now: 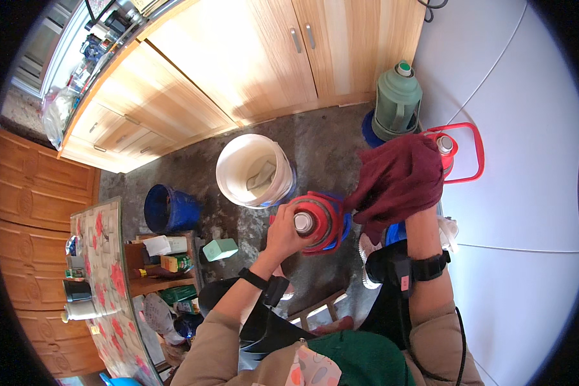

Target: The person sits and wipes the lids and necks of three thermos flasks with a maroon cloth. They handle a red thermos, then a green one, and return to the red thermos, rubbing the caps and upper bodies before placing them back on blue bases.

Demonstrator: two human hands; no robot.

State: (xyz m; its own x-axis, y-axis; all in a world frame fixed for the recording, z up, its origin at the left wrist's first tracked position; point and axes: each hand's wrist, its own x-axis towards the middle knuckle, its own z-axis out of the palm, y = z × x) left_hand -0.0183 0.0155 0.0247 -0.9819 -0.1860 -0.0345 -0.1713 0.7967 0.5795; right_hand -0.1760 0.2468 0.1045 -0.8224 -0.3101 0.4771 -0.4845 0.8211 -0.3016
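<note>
A red thermos flask [325, 224] with a pale stopper stands before me, and my left hand [289, 229] grips it around the neck. A maroon cloth [398, 178] hangs from my right hand, covering it; only the wrist [422, 231] shows, so the fingers are hidden. One lower end of this cloth reaches close to the flask's right side. Just beyond the cloth is a second red thermos flask [448, 149], partly covered, its handle raised to the right. A white bucket [229, 169] with a crumpled pale cloth [261, 177] inside stands left of the first flask.
A green thermos flask [398, 101] stands by the wooden cabinets [231, 53]. Left lie a blue bucket [173, 210] and a light green box [220, 249], near a table with a floral top [101, 265]. A large white surface [516, 193] bounds the right. A low wooden stool [325, 309] is below me.
</note>
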